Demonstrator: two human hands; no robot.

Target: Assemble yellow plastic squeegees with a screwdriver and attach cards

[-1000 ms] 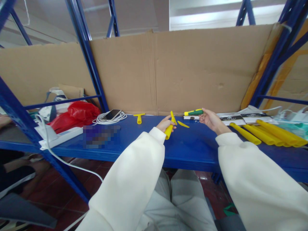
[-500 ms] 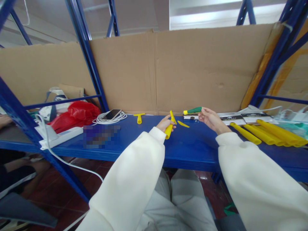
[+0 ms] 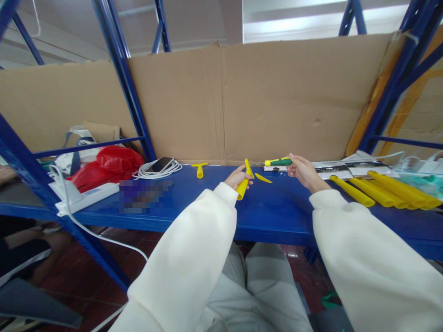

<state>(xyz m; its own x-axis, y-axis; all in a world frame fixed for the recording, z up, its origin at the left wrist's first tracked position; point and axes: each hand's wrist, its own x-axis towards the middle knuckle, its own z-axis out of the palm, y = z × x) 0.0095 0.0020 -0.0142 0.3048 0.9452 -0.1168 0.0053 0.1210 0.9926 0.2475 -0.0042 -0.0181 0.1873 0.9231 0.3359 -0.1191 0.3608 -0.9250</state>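
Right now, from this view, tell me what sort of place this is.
Probably a makeshift workbench, perhaps in a workshop or storeroom: blue metal shelving provides the work surface, a cardboard sheet stands along its back, and the right hand holds a green-and-yellow screwdriver.

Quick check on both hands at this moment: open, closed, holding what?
Left hand: closed, holding a yellow piece.
Right hand: closed, fingertips holding the screwdriver by its handle end.

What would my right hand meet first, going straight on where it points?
The screwdriver in your right hand would probably lead, meeting the yellow piece in your left hand; whether they already touch is unclear.
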